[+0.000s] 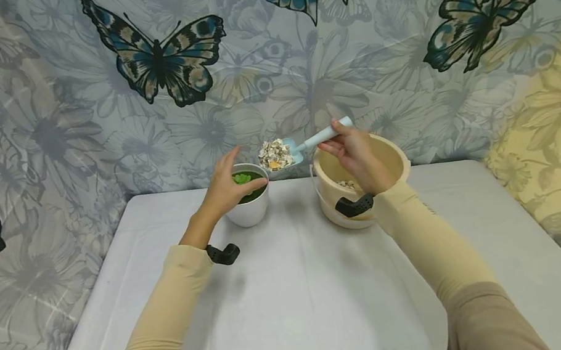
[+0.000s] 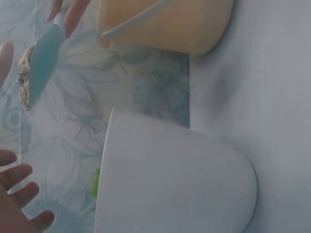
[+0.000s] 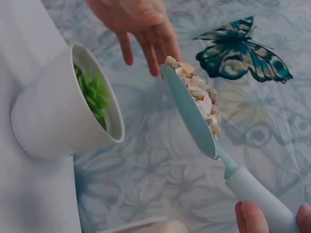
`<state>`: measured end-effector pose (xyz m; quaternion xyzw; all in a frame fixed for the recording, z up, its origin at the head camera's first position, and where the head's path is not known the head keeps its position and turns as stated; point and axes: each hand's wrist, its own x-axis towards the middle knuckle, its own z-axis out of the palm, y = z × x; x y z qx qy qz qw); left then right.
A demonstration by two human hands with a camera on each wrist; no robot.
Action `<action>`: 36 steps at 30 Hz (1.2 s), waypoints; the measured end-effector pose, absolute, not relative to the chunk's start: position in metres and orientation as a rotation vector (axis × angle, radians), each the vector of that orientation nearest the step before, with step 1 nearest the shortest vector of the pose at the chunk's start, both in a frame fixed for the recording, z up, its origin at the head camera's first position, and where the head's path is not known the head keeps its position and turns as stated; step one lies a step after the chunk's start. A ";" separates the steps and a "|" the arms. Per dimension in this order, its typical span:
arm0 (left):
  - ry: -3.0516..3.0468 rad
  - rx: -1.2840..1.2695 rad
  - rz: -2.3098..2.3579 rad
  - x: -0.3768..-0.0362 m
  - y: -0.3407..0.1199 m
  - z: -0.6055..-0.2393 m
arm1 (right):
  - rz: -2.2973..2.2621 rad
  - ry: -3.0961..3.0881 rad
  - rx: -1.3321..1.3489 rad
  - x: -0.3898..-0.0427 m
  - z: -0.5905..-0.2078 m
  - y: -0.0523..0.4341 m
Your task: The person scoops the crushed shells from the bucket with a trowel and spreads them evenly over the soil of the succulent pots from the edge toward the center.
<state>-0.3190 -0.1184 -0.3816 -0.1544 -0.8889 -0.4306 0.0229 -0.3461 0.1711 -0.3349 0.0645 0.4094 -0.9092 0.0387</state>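
Gripped in the right hand (image 1: 354, 152), the blue scoop (image 1: 292, 151) holds pebbles (image 1: 274, 152) at the white pot's (image 1: 250, 210) two o'clock; the left hand (image 1: 228, 185), fingers straight, shields its plant (image 1: 243, 178). Best tip slowly over the rim; keep those fingers between plant and stones.

- White pot (image 2: 175, 179) filling the lower middle, lying sideways in frame on a white table (image 2: 272, 73), a bit of green plant (image 2: 95, 183) at its rim.
- Left hand (image 2: 17, 194) at bottom left, fingers straight, apart from the pot.
- Pale blue scoop (image 2: 44, 63) at upper left, pebbles (image 2: 23, 80) along its far edge, fingers (image 2: 73, 14) on its handle.
- Beige bucket (image 2: 170, 24) along the top edge.
- Flowered backdrop (image 2: 146, 87) behind.
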 end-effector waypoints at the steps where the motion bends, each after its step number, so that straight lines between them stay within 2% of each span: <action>1: -2.747 -0.476 -1.337 -0.319 -0.120 -0.382 | -2.786 1.252 0.200 -0.347 -0.335 0.170; 36: -2.776 -0.310 -1.338 -0.320 -0.150 -0.393 | -2.768 1.380 0.320 -0.357 -0.343 0.116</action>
